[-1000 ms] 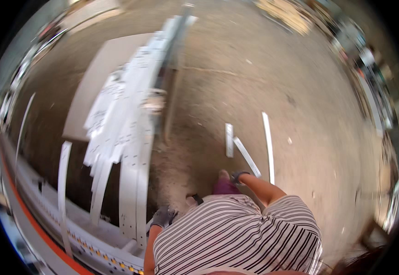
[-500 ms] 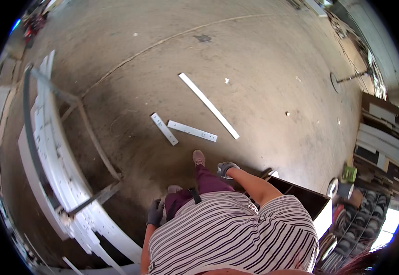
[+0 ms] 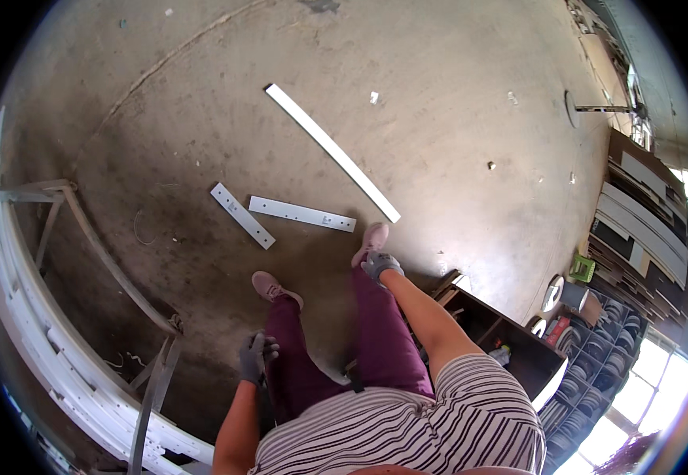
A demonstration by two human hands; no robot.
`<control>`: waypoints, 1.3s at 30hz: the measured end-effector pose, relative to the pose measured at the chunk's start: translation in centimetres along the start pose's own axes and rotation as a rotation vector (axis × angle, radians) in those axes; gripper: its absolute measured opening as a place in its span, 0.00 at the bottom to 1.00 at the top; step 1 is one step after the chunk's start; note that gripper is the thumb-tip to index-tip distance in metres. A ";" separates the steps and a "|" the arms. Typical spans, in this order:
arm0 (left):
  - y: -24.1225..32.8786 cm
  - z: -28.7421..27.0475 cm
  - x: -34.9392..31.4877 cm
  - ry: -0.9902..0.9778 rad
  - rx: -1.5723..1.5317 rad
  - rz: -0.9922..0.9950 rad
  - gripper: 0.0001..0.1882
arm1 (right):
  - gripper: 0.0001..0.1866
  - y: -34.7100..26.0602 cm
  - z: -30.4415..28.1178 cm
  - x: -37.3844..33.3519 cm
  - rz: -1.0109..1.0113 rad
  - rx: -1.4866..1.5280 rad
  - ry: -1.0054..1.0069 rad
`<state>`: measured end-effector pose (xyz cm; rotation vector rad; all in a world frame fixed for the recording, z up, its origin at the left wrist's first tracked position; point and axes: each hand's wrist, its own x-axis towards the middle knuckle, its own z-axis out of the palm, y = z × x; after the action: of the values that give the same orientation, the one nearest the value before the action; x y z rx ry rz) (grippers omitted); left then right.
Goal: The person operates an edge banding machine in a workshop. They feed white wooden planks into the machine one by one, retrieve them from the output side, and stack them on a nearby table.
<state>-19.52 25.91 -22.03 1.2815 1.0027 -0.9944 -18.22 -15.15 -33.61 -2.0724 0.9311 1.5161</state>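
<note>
My left hand [image 3: 258, 356], in a grey glove, hangs beside my left thigh. Its fingers are loosely bent and apart, with nothing seen in them. In a like glove, my right hand [image 3: 379, 266] is over my right shin, near the pink shoe [image 3: 372, 240]. Its fingers are slack, and no object shows in it. On the floor ahead of my feet lie a short white strip with holes [image 3: 242, 215], a second white strip with holes [image 3: 302, 214] and a longer, narrow white strip [image 3: 332, 152]. Neither hand touches them.
A metal frame rack [image 3: 114, 265] stands at my left, with long white profiles [image 3: 51, 348] along it. By my right leg is a dark open cabinet [image 3: 510, 336]. Farther right are stacked boards [image 3: 640, 229], a shelf of rolls [image 3: 597, 348] and a green crate [image 3: 582, 268].
My feet and legs have stepped forward, and the floor strips now appear farther left in view. Both arms have swung a little. The strips lie in the same arrangement.
</note>
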 end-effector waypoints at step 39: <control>-1.3 1.7 14.8 0.307 0.329 0.288 0.27 | 0.47 8.6 -11.6 15.1 -0.287 -0.001 0.124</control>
<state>-16.71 23.84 -36.54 1.8374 0.8700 -0.7719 -13.75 -33.00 -43.53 -2.2102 0.6394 1.2523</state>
